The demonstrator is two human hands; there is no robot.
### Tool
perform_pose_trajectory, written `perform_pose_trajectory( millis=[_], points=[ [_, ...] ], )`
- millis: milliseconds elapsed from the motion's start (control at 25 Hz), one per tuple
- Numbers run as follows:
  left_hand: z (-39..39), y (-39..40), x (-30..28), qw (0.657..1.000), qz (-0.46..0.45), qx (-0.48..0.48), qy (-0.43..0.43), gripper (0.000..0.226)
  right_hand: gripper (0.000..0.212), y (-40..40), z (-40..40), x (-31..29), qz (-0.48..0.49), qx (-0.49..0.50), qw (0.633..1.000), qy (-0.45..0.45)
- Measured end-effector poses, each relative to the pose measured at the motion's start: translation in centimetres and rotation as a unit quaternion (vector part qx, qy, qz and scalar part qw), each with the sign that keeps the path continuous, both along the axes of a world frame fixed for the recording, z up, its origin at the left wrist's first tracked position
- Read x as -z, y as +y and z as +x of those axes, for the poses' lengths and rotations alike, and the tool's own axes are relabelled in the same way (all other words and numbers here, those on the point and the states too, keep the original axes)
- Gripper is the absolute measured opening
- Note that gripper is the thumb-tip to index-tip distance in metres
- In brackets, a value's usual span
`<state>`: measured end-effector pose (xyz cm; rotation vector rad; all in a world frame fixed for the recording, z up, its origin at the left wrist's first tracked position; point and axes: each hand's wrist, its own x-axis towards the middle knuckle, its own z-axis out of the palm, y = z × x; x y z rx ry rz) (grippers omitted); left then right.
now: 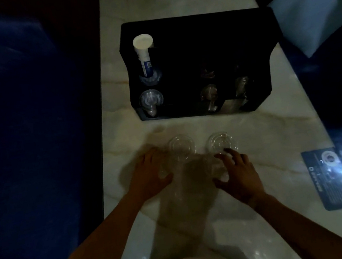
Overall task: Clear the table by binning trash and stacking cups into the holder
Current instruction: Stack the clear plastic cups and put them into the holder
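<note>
Two clear plastic cups stand side by side on the pale marble table (264, 138). My left hand (152, 173) wraps around the left cup (181, 147) from its left side. Around the near side of the right cup (221, 142), my right hand (240, 174) curls its fingers. Farther back stands the black cup holder (196, 30). Its left slots hold a tall stack of white paper cups (144, 54) and a clear cup (151, 100). More clear plastic items show dimly in the holder's middle and right slots.
A dark blue card or packet (331, 178) lies near the table's right edge. Dark blue seating runs along both sides of the table. A pale cushion (308, 22) rests at the back right. The room is dim.
</note>
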<state>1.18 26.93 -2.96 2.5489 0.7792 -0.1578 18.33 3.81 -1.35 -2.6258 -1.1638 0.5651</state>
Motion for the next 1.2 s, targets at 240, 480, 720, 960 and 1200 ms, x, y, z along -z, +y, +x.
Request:
perform_pose_trajectory(
  millis=[240,480,720,960,1200],
  points=[
    [4.6,-0.4,0.1,1.000,0.012,0.024,0.012,0.080,0.081,2.4,3.7,0.2,-0.002,0.036,0.999,-0.004],
    [7.2,-0.4,1.1,0.997,-0.024,0.019,0.067,0.079,0.079,3.7,5.8,1.0,-0.028,0.034,0.999,-0.013],
    [7.6,-1.0,1.6,0.997,0.008,0.022,0.071,0.074,0.085,3.3,5.9,1.7,-0.024,0.037,0.999,0.001],
    [7.9,-1.1,1.5,0.997,0.023,0.024,0.074,0.073,0.082,2.6,5.4,2.0,-0.028,0.031,0.999,-0.017],
    [8.1,-1.2,1.5,0.998,0.012,0.024,0.063,0.073,0.084,2.1,5.6,2.3,-0.035,0.020,0.999,-0.012]
  ],
)
